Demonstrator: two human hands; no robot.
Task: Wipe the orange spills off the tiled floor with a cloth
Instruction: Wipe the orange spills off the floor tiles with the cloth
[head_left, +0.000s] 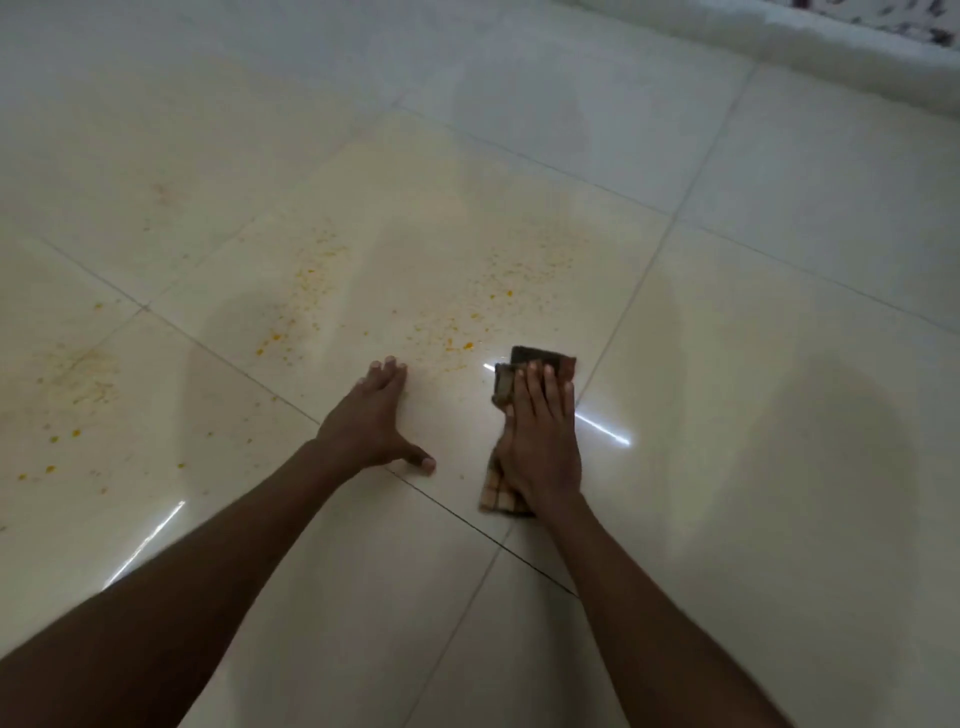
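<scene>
Your right hand (540, 441) presses flat, fingers straight, on the checked cloth (519, 376), your left hand (371, 421) lies open on the tiled floor (727, 364), orange spills (457, 332) just beyond both fingertips.

A single wide-angle head-worn view looks forward and steeply down from above a tiled floor (779, 364), close enough that both forearms enter from the bottom edge and reach to mid-frame. The left hand (371, 421) and right hand (540, 441) sit just below centre. A wall base (779, 36) crosses the upper right corner; tile lines bow with lens distortion.
</scene>
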